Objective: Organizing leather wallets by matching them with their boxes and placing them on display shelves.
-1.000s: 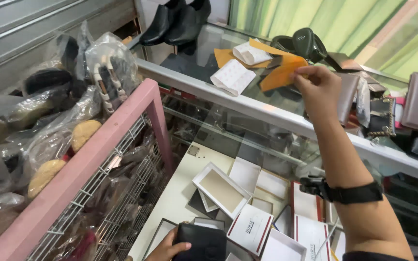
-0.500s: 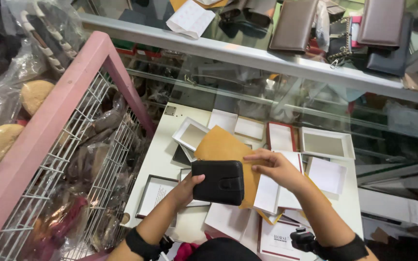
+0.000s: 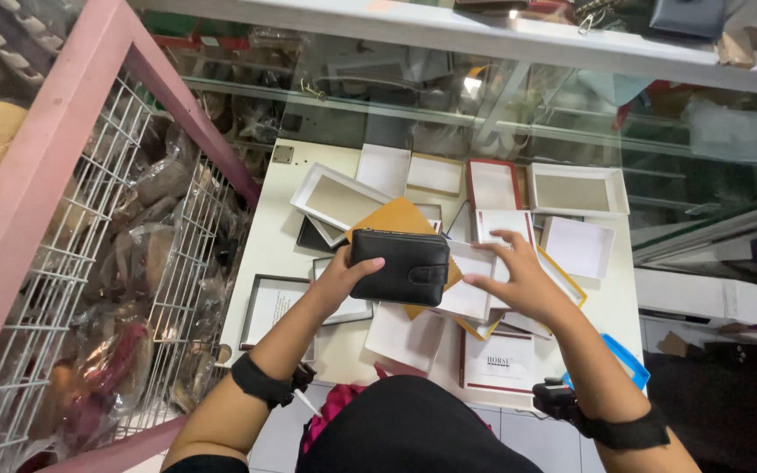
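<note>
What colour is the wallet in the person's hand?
The wallet in the left hand is black, with a snap tab. The head view shows it best.

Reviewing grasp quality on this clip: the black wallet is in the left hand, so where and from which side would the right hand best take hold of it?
Probably by the free right short end, coming in from the right. The black wallet lies flat and long side across; the left hand covers its left end with the thumb on top. The snap tab sits toward the right, and the right hand is just beside that end.
</note>
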